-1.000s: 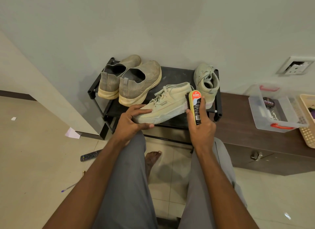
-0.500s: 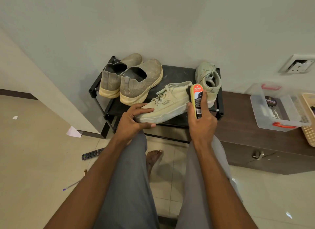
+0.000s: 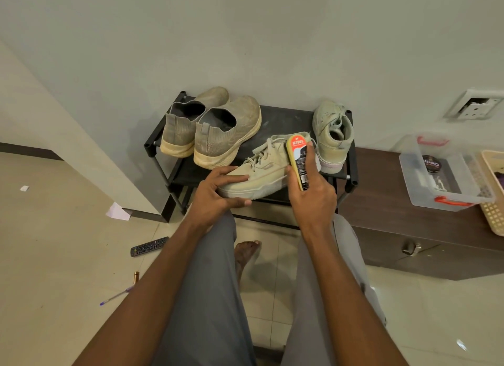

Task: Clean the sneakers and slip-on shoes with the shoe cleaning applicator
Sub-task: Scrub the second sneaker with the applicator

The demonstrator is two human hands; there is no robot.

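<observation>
A pale green laced sneaker [image 3: 261,172] lies on the front of the black shoe rack [image 3: 286,120], toe pointing left. My left hand [image 3: 218,193] grips its toe, thumb under the sole. My right hand [image 3: 311,193] holds the shoe cleaning applicator [image 3: 298,161], a yellow bar with an orange and black label, upright against the sneaker's heel end. The second sneaker [image 3: 332,136] stands at the rack's right end. Two grey knit slip-on shoes [image 3: 212,131] with cream soles sit at the back left.
A brown low cabinet [image 3: 395,229] on the right carries a clear plastic box [image 3: 447,174] with a polish tin and a cream basket [image 3: 493,193]. On the tiled floor lie a remote [image 3: 149,246], a pen [image 3: 116,296] and a paper scrap [image 3: 117,211]. A wall socket [image 3: 474,105] is at right.
My right hand has moved the applicator slightly up along the sneaker's heel end. My left hand keeps its grip on the toe.
</observation>
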